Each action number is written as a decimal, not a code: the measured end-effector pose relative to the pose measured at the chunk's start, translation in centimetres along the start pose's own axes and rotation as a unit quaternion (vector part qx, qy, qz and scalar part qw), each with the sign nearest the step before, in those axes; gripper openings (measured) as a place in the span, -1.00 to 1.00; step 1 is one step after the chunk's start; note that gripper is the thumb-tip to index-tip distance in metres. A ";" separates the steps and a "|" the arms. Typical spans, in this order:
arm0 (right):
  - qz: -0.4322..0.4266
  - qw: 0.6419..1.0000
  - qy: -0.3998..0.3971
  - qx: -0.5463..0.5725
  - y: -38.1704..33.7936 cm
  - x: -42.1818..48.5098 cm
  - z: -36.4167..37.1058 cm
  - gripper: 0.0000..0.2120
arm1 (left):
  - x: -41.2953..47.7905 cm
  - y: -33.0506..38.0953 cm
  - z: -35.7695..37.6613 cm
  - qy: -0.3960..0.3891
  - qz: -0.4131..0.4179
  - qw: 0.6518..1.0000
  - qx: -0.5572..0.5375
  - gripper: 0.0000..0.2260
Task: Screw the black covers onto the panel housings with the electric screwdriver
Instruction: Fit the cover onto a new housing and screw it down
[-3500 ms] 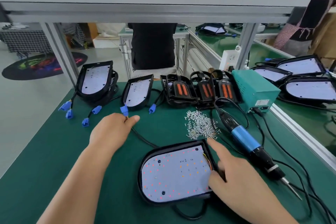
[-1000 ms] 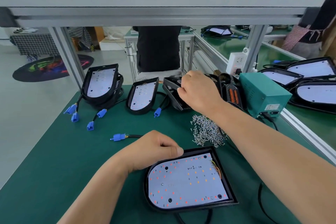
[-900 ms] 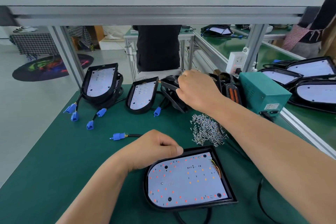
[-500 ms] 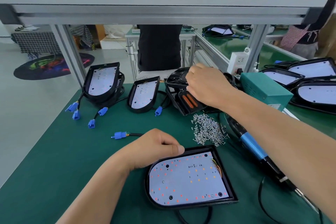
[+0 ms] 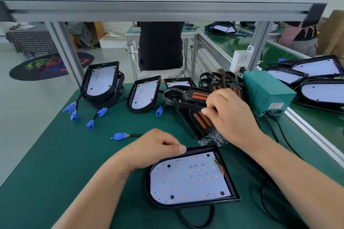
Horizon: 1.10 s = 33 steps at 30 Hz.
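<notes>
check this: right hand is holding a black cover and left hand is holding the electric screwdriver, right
Only the part about the left side is wrong. The head view shows the left hand gripping the rim of the nearest panel housing, not a tool. The right hand does hold a black cover.

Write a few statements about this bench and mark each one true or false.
1. The right hand grips a black cover. True.
2. The left hand holds an electric screwdriver. False: it holds the near panel housing by its rim.
3. A blue connector lies on the green mat, left of the left hand. True.
4. The near panel housing is already covered. False: its LED board is exposed.
</notes>
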State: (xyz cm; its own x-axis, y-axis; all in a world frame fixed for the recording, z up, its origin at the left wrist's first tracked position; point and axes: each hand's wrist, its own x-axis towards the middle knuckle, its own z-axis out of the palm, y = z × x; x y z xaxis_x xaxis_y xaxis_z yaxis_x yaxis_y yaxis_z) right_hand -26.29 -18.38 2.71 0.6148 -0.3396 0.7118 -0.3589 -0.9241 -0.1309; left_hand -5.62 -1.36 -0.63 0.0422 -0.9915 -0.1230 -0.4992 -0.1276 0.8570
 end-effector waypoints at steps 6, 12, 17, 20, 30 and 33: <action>0.012 0.995 0.010 0.096 -1.0 -5.6 -2.6 -0.79 | -0.2 0.0 -0.1 -0.008 -0.002 1.000 -0.008 -0.67; -0.073 0.988 -0.023 0.131 -1.3 -10.1 -6.3 -0.67 | -0.4 0.7 -0.3 -0.011 -0.010 0.998 -0.066 -0.71; -0.128 0.986 -0.070 0.081 -2.0 -11.7 -7.2 -0.66 | -0.7 0.3 -0.4 -0.043 -0.038 0.992 -0.114 -0.73; -0.139 0.984 -0.091 0.065 -2.7 -11.9 -7.3 -0.69 | -0.6 0.1 -0.4 -0.046 -0.021 0.994 -0.094 -0.54; -0.081 0.981 -0.155 0.089 -5.8 -10.9 -8.7 -0.75 | -0.8 0.4 -0.3 -0.050 -0.014 0.996 -0.078 -0.68; -0.073 0.980 -0.167 0.084 -6.3 -10.8 -8.9 -0.77 | -0.8 0.4 -0.3 -0.049 -0.016 0.996 -0.076 -0.62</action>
State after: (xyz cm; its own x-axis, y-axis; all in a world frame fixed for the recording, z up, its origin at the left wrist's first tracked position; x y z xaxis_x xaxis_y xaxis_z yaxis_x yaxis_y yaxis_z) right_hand -36.90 -7.32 2.03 0.8564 -0.2132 0.4702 -0.1457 -0.9736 -0.1760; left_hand -5.61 -0.67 -0.03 -0.0332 -0.9806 -0.1930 -0.3617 -0.1682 0.9170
